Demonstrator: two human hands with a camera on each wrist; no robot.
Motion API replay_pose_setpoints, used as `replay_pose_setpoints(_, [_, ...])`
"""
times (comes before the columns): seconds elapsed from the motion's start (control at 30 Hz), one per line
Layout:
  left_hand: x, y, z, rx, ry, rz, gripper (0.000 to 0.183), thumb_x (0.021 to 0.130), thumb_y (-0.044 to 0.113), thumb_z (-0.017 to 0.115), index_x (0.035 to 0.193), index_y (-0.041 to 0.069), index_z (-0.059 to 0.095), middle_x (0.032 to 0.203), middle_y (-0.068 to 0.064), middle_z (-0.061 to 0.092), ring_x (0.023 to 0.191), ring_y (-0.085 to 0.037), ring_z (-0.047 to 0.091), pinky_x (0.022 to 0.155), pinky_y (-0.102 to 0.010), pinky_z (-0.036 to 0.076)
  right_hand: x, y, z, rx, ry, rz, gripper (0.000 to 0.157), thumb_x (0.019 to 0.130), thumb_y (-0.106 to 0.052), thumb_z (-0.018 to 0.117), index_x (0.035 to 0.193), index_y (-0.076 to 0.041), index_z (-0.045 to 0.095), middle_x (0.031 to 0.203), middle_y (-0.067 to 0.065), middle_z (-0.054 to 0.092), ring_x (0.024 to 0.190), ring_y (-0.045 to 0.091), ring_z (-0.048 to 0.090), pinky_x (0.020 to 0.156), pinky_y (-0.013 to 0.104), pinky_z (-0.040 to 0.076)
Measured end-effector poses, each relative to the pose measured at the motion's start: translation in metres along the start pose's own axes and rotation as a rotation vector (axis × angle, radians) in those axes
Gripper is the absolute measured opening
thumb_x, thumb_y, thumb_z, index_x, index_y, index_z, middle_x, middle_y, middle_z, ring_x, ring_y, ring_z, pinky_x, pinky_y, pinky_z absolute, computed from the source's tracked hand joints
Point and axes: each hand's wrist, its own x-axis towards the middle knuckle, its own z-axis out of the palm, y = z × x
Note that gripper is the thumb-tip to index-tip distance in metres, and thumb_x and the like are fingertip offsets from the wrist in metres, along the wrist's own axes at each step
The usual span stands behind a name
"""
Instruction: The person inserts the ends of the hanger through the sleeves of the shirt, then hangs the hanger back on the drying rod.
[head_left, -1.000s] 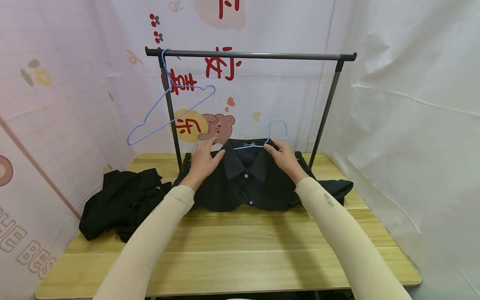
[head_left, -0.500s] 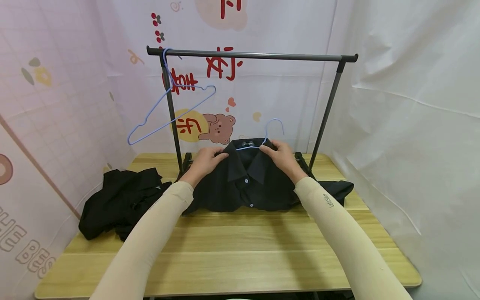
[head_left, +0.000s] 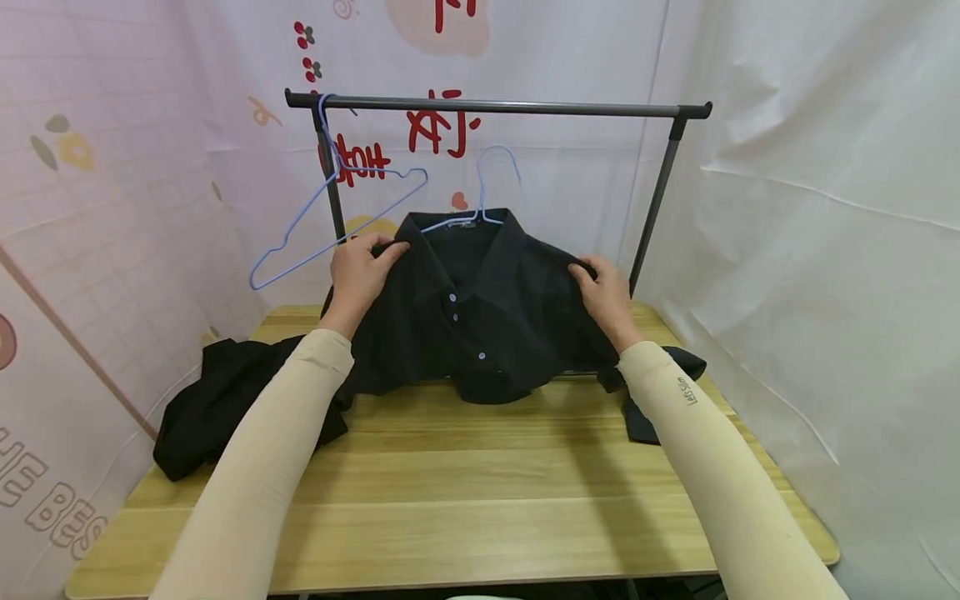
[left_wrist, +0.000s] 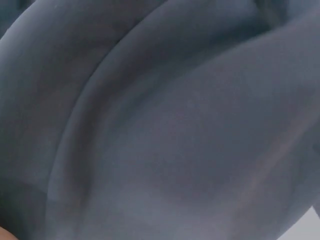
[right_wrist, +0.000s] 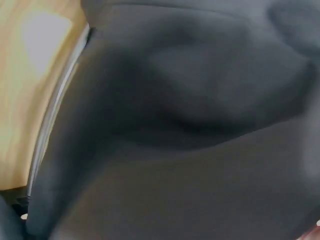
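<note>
A black collared shirt (head_left: 480, 308) with light buttons is held up over the table, its lower part hanging down. Inside its collar sits a blue wire hanger (head_left: 480, 187), the hook standing free above the neck, below the rail. My left hand (head_left: 360, 271) pinches the shirt at the shoulder beside the collar. Farther out along the opposite shoulder, my right hand (head_left: 606, 296) pinches the cloth between thumb and fingers. Dark shirt fabric (left_wrist: 190, 135) fills most of the left wrist view, and folds of the shirt (right_wrist: 200, 100) cover much of the right wrist view.
A dark metal clothes rack (head_left: 495, 107) stands at the back of the wooden table (head_left: 480, 492). Another blue hanger (head_left: 337, 225) hangs at the rail's left end. A heap of black clothing (head_left: 217, 392) lies on the table's left side.
The shirt and its hanger have risen from the table toward the rail and shifted a little left. My hands have moved apart, the right one from the collar out to the shoulder.
</note>
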Motion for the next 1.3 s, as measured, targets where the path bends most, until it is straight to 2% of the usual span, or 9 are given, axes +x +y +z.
replay_pose_setpoints(0.2, [0.018,0.020,-0.018,-0.031,0.088,-0.012,0.041,0.089,0.047,0.072,0.101,0.008,0.076,0.098,-0.008,0.073,0.087,-0.021,0.060,0.080,-0.035,0.042,0.013,-0.003,-0.009,0.033,0.273,-0.071,0.024,0.096,-0.019,0.068,0.106,0.003,0.070,0.104,0.017,0.069,0.099,0.030,0.063,0.090,0.042,0.047])
replay_pose_setpoints(0.47, [0.011,0.010,-0.018,-0.018,0.084,-0.074,0.039,0.090,0.046,0.071,0.101,0.009,0.076,0.101,-0.007,0.073,0.090,-0.024,0.061,0.082,-0.036,0.042,-0.015,0.048,-0.011,-0.070,0.113,-0.011,0.053,0.092,-0.036,0.072,0.126,0.002,0.059,0.113,0.022,0.064,0.101,0.039,0.059,0.092,0.051,0.045])
replay_pose_setpoints(0.53, [0.007,0.003,-0.016,-0.018,0.079,-0.097,0.039,0.090,0.046,0.071,0.101,0.009,0.076,0.103,-0.007,0.073,0.090,-0.024,0.061,0.081,-0.036,0.042,-0.028,0.063,-0.008,-0.146,0.066,-0.047,0.062,0.089,-0.040,0.074,0.131,0.002,0.055,0.118,0.023,0.061,0.104,0.041,0.058,0.092,0.054,0.044])
replay_pose_setpoints(0.63, [0.003,-0.006,-0.012,-0.021,0.060,-0.104,0.040,0.090,0.046,0.072,0.101,0.008,0.076,0.101,-0.009,0.073,0.089,-0.025,0.061,0.079,-0.036,0.042,-0.044,0.079,-0.003,-0.265,0.056,-0.162,0.050,0.092,-0.033,0.073,0.124,0.003,0.061,0.111,0.023,0.062,0.098,0.042,0.060,0.087,0.055,0.046])
replay_pose_setpoints(0.77, [-0.003,-0.017,-0.010,-0.026,0.012,-0.102,0.041,0.090,0.045,0.072,0.104,0.006,0.075,0.101,-0.011,0.072,0.089,-0.027,0.060,0.080,-0.038,0.043,-0.049,0.090,-0.006,-0.297,0.113,-0.222,0.023,0.101,-0.019,0.060,0.101,0.001,0.070,0.089,0.021,0.065,0.081,0.040,0.062,0.076,0.053,0.048])
replay_pose_setpoints(0.97, [-0.012,-0.036,-0.012,-0.048,-0.170,-0.145,0.038,0.092,0.040,0.070,0.110,0.007,0.074,0.106,-0.011,0.069,0.094,-0.026,0.057,0.083,-0.039,0.045,-0.044,0.098,-0.041,-0.273,0.093,0.062,0.040,0.109,-0.029,0.037,0.089,-0.001,0.058,0.088,0.025,0.061,0.082,0.044,0.058,0.075,0.055,0.043])
replay_pose_setpoints(1.1, [-0.017,-0.038,-0.005,-0.058,-0.322,-0.134,0.034,0.095,0.038,0.067,0.113,0.010,0.073,0.112,-0.011,0.067,0.099,-0.027,0.056,0.086,-0.042,0.045,-0.042,0.096,-0.054,-0.411,0.040,0.181,0.040,0.108,-0.025,0.034,0.105,0.000,0.065,0.109,0.026,0.065,0.100,0.047,0.058,0.088,0.061,0.040])
replay_pose_setpoints(1.2, [-0.021,-0.034,0.004,-0.055,-0.368,-0.121,0.032,0.096,0.038,0.066,0.111,0.010,0.074,0.114,-0.011,0.067,0.101,-0.027,0.056,0.089,-0.043,0.045,-0.039,0.084,-0.044,-0.463,0.034,0.124,0.038,0.107,-0.022,0.038,0.122,0.001,0.064,0.120,0.026,0.062,0.108,0.048,0.056,0.094,0.063,0.036])
replay_pose_setpoints(1.3, [-0.026,-0.029,0.010,-0.055,-0.383,-0.128,0.032,0.096,0.039,0.066,0.110,0.011,0.074,0.115,-0.009,0.068,0.101,-0.026,0.058,0.088,-0.043,0.045,-0.031,0.062,-0.022,-0.433,0.010,-0.098,0.039,0.105,-0.021,0.047,0.135,0.001,0.057,0.132,0.025,0.058,0.120,0.046,0.051,0.102,0.061,0.032])
